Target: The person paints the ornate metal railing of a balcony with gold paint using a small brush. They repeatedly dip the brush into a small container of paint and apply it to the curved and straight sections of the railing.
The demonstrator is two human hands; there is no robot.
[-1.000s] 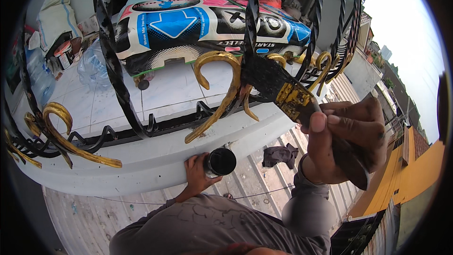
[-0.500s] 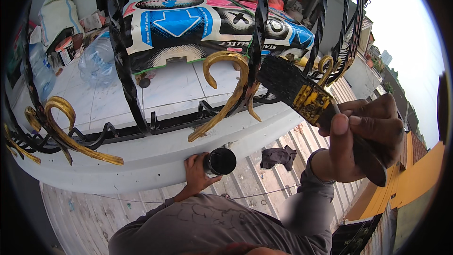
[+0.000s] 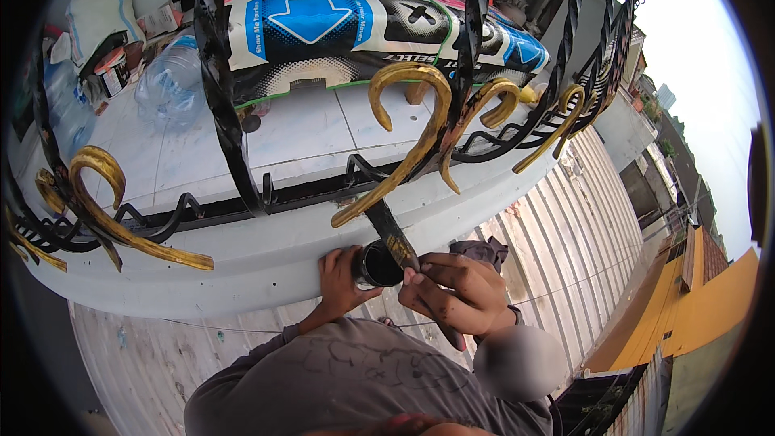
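Observation:
My left hand (image 3: 340, 281) is wrapped round a small round container (image 3: 378, 265) with a dark inside, held beside the white ledge (image 3: 266, 274). Between the fingertips of my right hand (image 3: 462, 294) is a paintbrush (image 3: 392, 236), seen edge-on, its dark bristles and yellow-smeared ferrule just above the container's rim. I cannot tell whether the brush touches the container. Right above the bristles, the lower end of a gold scroll (image 3: 395, 186) curls off the black twisted bars of an iron railing (image 3: 219, 73).
Behind the railing a padded dance mat (image 3: 311, 20) covers something on the white tiled floor (image 3: 307, 133). Clear plastic bottles (image 3: 169, 89) and a white sack (image 3: 101, 12) stand at the left. A dark cloth (image 3: 483, 250) lies on the corrugated roof (image 3: 581, 210); an orange wall (image 3: 646, 307) rises at the right.
My right hand has brought the paintbrush down and left, from beside the railing bars to the container. The left hand keeps its hold, and the view has shifted slightly.

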